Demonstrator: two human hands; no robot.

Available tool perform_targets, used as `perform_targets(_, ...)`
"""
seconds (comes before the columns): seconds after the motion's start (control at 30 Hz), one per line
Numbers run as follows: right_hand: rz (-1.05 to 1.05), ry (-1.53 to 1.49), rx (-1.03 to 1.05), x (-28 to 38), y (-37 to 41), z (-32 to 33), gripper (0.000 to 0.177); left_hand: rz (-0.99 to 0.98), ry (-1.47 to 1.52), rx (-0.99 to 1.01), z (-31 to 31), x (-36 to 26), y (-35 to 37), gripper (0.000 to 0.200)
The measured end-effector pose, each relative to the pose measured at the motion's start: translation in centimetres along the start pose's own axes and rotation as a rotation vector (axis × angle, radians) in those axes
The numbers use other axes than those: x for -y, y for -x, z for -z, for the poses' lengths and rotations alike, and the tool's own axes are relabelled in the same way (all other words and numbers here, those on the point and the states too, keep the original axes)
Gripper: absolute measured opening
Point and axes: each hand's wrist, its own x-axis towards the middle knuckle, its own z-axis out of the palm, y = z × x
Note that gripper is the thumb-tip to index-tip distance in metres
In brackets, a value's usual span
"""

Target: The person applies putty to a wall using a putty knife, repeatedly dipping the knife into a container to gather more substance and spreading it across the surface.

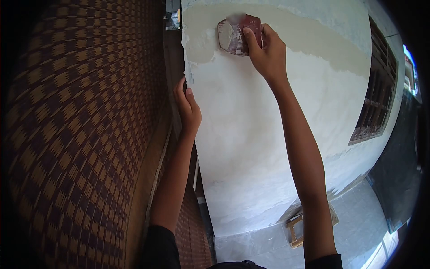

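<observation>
My right hand (pixel 268 49) pinches a dark red putty scraper (pixel 253 33), thumb on the near face and fingers behind. Pale filler (pixel 225 36) coats the scraper's left part, which lies close to the wall's upper surface. Around it, a damp beige band of filler (pixel 313 38) spreads across the white wall (pixel 251 134). Lower and to the left, my left hand (pixel 188 105) is curled round the wall's vertical edge, its thumb on the near side and its fingertips partly hidden.
A woven brown-patterned panel (pixel 85 112) rises close on the left. On the right is a barred window (pixel 378 89). Below, a small wooden stool (pixel 295 231) stands on the grey tiled floor (pixel 251 246), partly behind my right arm. A dark sheet (pixel 394 157) hangs at far right.
</observation>
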Motion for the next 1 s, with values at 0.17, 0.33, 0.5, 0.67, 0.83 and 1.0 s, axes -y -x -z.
perform_targets(0.17, 0.077, 0.093, 0.029, -0.3, 0.0, -3.2, 0.027, 0.024, 0.030, 0.006, 0.2, -0.2, -0.1, 0.037)
perform_targets(0.33, 0.071, 0.191, -0.078, -1.5, -0.2, -1.4, 0.025, -0.007, 0.010, -0.007, 0.1, 0.0, 0.0, 0.036)
perform_targets(0.5, -0.157, 0.015, -0.036, -1.5, -0.1, 2.2, 0.030, 0.027, 0.024, -0.011, 0.0, -0.2, 0.1, 0.035)
perform_targets(0.67, -0.065, -0.083, 0.034, -1.0, -0.1, -0.4, 0.035, 0.018, 0.027, -0.012, -0.1, -0.1, 0.0, 0.035)
perform_targets(0.83, -0.044, 0.012, 0.080, -0.2, -0.2, -2.4, 0.031, 0.018, 0.037, -0.009, 0.0, 0.0, 0.0, 0.036)
perform_targets(1.0, -0.083, 0.070, -0.026, -1.6, -0.6, 0.6, 0.029, 0.038, 0.026, -0.007, 0.1, -0.2, 0.1, 0.035)
